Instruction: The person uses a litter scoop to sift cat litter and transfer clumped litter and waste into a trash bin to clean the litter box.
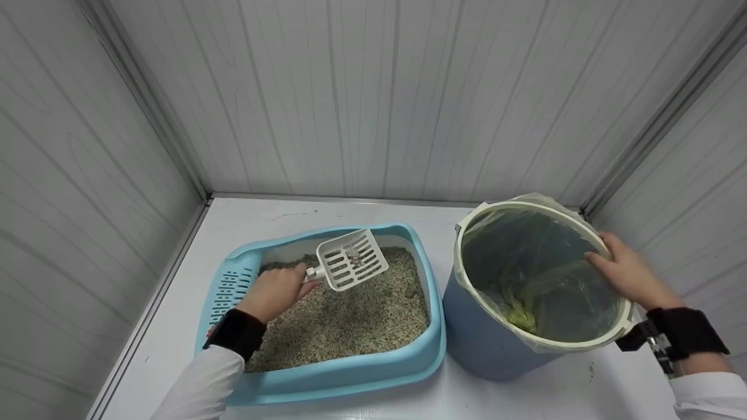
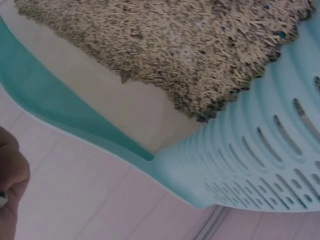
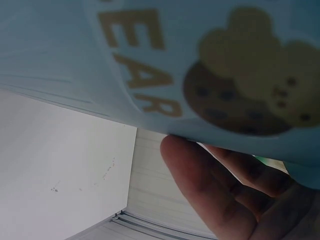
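My left hand (image 1: 277,291) grips the handle of a white slotted litter scoop (image 1: 328,269), above the blue litter box (image 1: 344,373). A small pale clump (image 1: 353,255) lies on the scoop's slats. Beneath it, grainy cat litter (image 1: 350,332) fills the box. In the left wrist view only part of the left hand (image 2: 11,175) shows at the edge. My right hand (image 1: 630,274) holds the rim of a blue bin (image 1: 481,338), thumb over the inside edge, fingers outside. A thin yellowish bag (image 1: 566,286) lines the bin, bunched at the bottom.
The box and bin stand side by side on a white tabletop (image 1: 280,216). Pale panelled walls (image 1: 362,99) rise behind and at both sides. In the right wrist view, the bin's side carries a cartoon bear print (image 3: 250,45) and letters. Small dark specks dot the tabletop.
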A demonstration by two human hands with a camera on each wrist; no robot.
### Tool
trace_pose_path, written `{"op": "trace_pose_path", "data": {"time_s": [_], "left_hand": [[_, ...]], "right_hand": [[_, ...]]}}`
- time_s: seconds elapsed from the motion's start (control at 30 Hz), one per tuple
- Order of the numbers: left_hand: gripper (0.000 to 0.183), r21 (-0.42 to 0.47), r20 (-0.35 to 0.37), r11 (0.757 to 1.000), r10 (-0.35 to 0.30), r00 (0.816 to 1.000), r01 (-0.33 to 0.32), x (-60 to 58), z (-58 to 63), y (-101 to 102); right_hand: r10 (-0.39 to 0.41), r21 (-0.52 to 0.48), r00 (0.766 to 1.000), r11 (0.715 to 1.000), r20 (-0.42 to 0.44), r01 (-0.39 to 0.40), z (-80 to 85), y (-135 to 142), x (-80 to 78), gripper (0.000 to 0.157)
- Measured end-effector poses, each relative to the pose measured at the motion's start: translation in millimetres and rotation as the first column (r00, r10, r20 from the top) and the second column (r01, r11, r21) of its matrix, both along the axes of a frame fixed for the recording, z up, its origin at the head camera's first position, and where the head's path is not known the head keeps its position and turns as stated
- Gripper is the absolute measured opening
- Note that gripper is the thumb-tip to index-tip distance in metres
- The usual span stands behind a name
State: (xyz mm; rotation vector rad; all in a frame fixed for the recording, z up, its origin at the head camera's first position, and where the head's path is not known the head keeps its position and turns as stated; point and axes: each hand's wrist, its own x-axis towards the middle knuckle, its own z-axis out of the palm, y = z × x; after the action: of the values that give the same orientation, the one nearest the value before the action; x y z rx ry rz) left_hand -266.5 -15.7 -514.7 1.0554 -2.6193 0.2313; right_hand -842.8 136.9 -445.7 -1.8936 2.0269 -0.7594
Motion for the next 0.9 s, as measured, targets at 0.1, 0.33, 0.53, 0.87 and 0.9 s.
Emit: {"op": "trace_pose_path", "data": {"time_s": [0.1,0.33,0.53,0.87,0.9], "left_hand": [[0.031,0.131,-0.020,0.991,0.028,0.999,-0.026,-3.0,15.7,3],[0.031,0.227,-0.087,0.973,0.059,0.994,-0.038,-19.3,60.2,5],[0.034,0.224,-0.066,0.975,0.032,0.997,-0.016,-50.3,101.6,14],[0.038,0.132,-0.011,0.982,-0.134,0.991,0.135,-132.8,127.4,40],[0.037,0.104,0.004,0.984,-0.143,0.990,0.141,-140.1,127.6,42]], "right_hand": [[0.001,-0.008,1.000,1.000,-0.005,-0.001,-0.3,-2,0.1,0.050],[0.008,-0.003,1.000,1.000,0.007,-0.008,-1.1,-5,-0.2,0.050],[0.007,0.029,1.000,1.000,0.017,-0.007,-1.1,-6,-1.8,0.052],[0.003,0.022,1.000,1.000,0.000,-0.003,-2.8,-6,-7.8,0.052],[0.002,0.021,1.000,1.000,-0.002,-0.002,-3.2,-5,-8.6,0.052]]}}
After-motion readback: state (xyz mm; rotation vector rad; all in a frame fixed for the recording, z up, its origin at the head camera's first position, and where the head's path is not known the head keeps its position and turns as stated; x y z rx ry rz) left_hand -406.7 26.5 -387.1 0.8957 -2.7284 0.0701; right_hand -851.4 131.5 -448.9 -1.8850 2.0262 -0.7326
